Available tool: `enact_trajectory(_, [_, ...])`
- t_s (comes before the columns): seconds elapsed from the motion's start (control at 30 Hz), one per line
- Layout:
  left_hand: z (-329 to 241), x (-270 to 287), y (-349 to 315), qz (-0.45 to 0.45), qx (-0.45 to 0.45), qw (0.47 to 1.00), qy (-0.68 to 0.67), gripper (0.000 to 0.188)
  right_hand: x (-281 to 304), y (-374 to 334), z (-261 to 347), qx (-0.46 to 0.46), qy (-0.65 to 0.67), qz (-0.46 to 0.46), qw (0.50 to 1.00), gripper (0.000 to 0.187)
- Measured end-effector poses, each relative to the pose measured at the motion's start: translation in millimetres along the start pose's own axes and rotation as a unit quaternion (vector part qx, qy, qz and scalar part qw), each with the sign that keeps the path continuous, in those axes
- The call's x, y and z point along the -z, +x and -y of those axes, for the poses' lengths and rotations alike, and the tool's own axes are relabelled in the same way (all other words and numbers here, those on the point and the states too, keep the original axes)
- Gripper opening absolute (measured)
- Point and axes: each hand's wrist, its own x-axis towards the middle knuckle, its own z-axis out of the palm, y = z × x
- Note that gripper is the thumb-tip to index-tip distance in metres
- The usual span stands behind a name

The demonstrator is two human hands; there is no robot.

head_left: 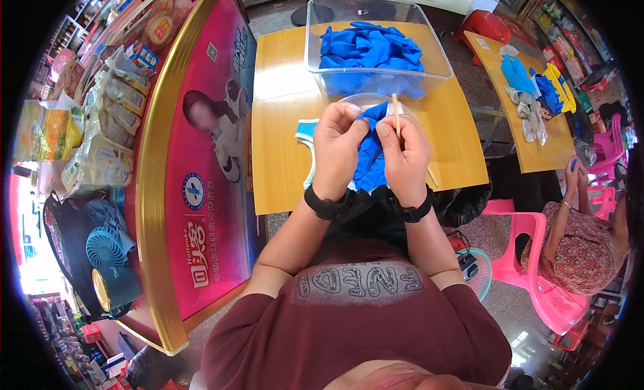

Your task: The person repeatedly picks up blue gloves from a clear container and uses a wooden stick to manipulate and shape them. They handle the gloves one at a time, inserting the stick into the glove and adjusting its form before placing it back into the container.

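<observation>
My left hand (337, 148) and my right hand (406, 158) are raised together above the wooden table (285, 162), both gripping a blue rubber glove (371, 155) that hangs between them. My right hand also pinches a thin wooden stick (396, 114) that points upward. Beyond my hands stands a clear plastic bin (322, 58) filled with several more blue gloves (371, 51). A light blue and white piece (306, 133) lies on the table just left of my left hand. Both wrists wear black bands.
A pink and gold counter (201, 155) runs along my left, with packaged goods (100, 135) and a small blue fan (105, 248). To the right, a second table (530, 101) holds gloves; a seated person (580, 246) occupies a pink plastic chair (537, 283).
</observation>
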Motion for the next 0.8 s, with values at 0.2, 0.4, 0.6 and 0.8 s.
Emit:
enact_trajectory(0.2, [-2.1, 3.8, 1.7, 0.009, 0.058, 0.996, -0.073, 0.016, -5.3, -1.1, -16.5, -0.058, 0.022, -0.045, 0.997, 0.017])
enact_trajectory(0.4, [-13.5, -2.2, 1.4, 0.022, 0.203, 0.960, -0.189, 0.014, -7.9, -2.6, -14.3, -0.081, 0.090, -0.024, 0.992, 0.016])
enact_trajectory(0.6, [-9.4, 10.4, 7.8, 0.036, 0.124, 0.990, -0.055, 0.024, 4.3, 7.5, -16.5, -0.041, 0.065, 0.066, 0.995, 0.017])
enact_trajectory(0.8, [-7.2, 9.8, 11.0, 0.071, 0.141, 0.987, -0.036, 0.030, 12.7, 7.7, -19.3, -0.043, 0.109, 0.073, 0.990, 0.021])
